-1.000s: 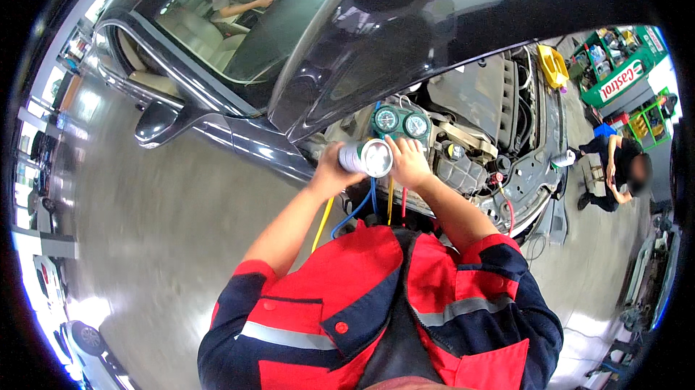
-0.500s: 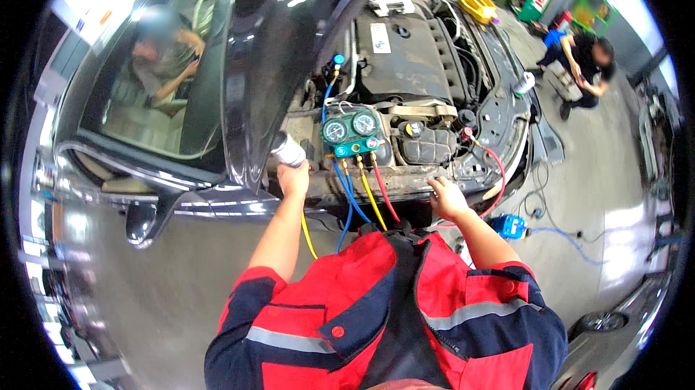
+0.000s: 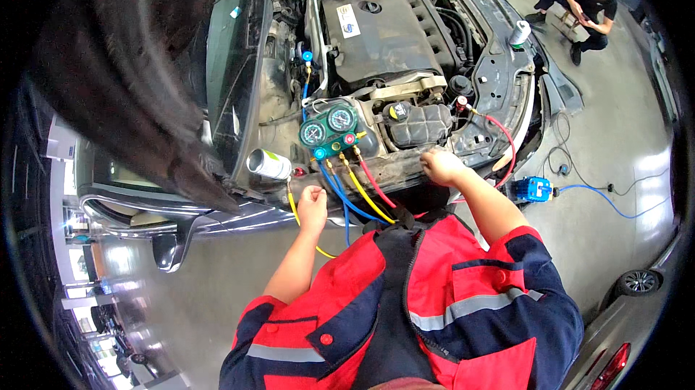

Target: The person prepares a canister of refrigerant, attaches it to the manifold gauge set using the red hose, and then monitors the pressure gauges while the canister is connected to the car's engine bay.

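Note:
My left hand [image 3: 313,209], fingers curled, is beside the yellow hose [image 3: 293,209] at the car's near side; I see nothing in it. Just beyond stands a white can [image 3: 268,164], apart from my fingers, with a small red valve [image 3: 298,171] beside it. My right hand [image 3: 441,166] is closed at the near edge of the engine bay; whatever it may hold is hidden. Between the hands lies a green manifold gauge set [image 3: 329,129] with two dials. Blue, yellow and red hoses [image 3: 374,187] run down from it toward me.
The raised bonnet [image 3: 137,79] blocks the upper left. A black engine cover [image 3: 384,32] and a coolant tank [image 3: 418,126] fill the bay. A blue pump [image 3: 534,189] sits at right on the floor. Another person [image 3: 585,10] crouches beyond the car's front, near a white bottle [image 3: 520,32].
My left hand has let go of the can and drawn down toward me. My right hand stays at the bay's edge. The view has shifted, with the bonnet covering more of the windscreen.

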Demonstrator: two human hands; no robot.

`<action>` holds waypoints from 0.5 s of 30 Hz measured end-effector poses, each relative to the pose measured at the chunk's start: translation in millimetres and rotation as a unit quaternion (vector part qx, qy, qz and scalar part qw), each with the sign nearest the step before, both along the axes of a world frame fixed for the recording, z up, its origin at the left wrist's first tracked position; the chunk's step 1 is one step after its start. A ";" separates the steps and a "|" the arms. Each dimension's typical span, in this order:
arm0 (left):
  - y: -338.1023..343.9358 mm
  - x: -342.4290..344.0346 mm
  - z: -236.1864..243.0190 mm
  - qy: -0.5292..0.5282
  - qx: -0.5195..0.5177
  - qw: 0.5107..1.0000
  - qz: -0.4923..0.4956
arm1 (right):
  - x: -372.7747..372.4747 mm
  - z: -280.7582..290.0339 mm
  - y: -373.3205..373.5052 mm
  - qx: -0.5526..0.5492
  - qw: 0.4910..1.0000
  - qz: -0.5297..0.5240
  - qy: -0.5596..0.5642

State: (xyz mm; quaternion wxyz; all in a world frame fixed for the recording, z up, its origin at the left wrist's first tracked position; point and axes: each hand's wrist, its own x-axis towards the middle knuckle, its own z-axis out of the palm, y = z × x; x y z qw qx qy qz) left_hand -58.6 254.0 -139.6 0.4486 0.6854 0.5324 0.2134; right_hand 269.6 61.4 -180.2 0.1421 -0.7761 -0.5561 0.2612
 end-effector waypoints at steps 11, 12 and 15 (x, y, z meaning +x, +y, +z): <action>6.2 54.9 34.7 0.027 0.029 0.998 0.052 | 117.3 18.7 102.6 0.114 0.990 -0.066 -0.047; 8.4 63.1 42.4 0.039 0.039 0.997 0.049 | 131.7 13.6 113.6 0.164 0.979 -0.087 -0.081; 18.8 75.5 56.3 0.070 0.053 0.994 0.065 | 164.3 7.4 148.5 0.233 0.951 -0.172 -0.106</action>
